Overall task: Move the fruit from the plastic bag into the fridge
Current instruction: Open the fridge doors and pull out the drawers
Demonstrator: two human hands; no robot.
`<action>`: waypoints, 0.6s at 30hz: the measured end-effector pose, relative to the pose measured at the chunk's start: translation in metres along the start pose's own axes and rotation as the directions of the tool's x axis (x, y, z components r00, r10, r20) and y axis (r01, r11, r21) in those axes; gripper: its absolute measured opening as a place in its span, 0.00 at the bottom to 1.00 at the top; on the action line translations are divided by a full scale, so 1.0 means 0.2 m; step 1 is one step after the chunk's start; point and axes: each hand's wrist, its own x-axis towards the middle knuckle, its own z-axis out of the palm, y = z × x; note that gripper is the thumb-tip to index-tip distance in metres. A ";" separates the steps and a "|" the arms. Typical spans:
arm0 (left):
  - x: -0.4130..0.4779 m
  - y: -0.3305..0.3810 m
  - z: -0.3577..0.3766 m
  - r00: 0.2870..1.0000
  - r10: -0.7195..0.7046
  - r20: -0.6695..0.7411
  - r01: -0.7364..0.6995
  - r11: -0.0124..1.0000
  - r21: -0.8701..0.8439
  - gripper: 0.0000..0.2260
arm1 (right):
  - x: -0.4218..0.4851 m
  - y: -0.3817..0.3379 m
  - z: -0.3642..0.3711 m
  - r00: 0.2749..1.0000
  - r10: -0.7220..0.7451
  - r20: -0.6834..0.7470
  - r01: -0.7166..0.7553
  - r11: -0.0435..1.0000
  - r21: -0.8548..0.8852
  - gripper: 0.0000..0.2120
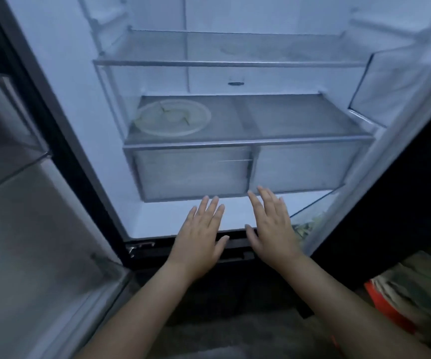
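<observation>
fridge (157, 60) open, both doors swung wide | two frosted crisper drawers (193, 172) shut at the bottom, round plate (174, 117) on the glass shelf above | fruit and plastic bag not identifiable | left hand (200, 237) and right hand (271, 229) flat, fingers spread, empty, reaching toward drawer fronts

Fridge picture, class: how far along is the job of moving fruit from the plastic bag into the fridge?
Done: the fridge stands open, both doors swung wide. In hand: nothing yet; the left hand and right hand are open and empty, reaching toward the two closed crisper drawers. Only a plate sits on the shelf above the drawers; no fruit shows inside. Left: all of the fruit. A bag lies at lower right, contents unclear.
</observation>
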 end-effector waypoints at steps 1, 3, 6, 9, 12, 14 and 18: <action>0.06 0.03 0.02 0.999 0.040 0.015 -0.040 0.999 0.001 0.30 | -0.02 0.04 -0.02 0.999 0.047 -0.012 -0.047 0.999 -0.010 0.33; 0.15 0.10 0.06 0.992 0.117 0.044 -0.117 0.993 -0.009 0.31 | -0.05 0.10 -0.04 0.991 0.129 -0.024 -0.130 0.991 -0.016 0.34; 0.23 0.21 0.10 0.970 0.234 0.069 -0.230 0.971 -0.060 0.33 | -0.09 0.11 -0.07 0.978 0.206 -0.030 -0.207 0.977 -0.055 0.37; 0.28 0.28 0.14 0.947 0.311 0.075 -0.302 0.946 -0.116 0.35 | -0.12 0.11 -0.07 0.962 0.269 -0.039 -0.271 0.962 -0.046 0.34; 0.30 0.33 0.17 0.930 0.359 0.072 -0.346 0.926 -0.148 0.33 | -0.18 0.13 -0.08 0.963 0.268 -0.019 -0.268 0.959 -0.087 0.32; 0.32 0.36 0.19 0.916 0.395 0.071 -0.379 0.909 -0.175 0.32 | -0.23 0.14 -0.09 0.962 0.273 0.004 -0.271 0.957 -0.105 0.32; 0.34 0.44 0.21 0.876 0.475 0.082 -0.450 0.867 -0.216 0.31 | -0.35 0.17 -0.12 0.957 0.285 0.050 -0.273 0.947 -0.167 0.33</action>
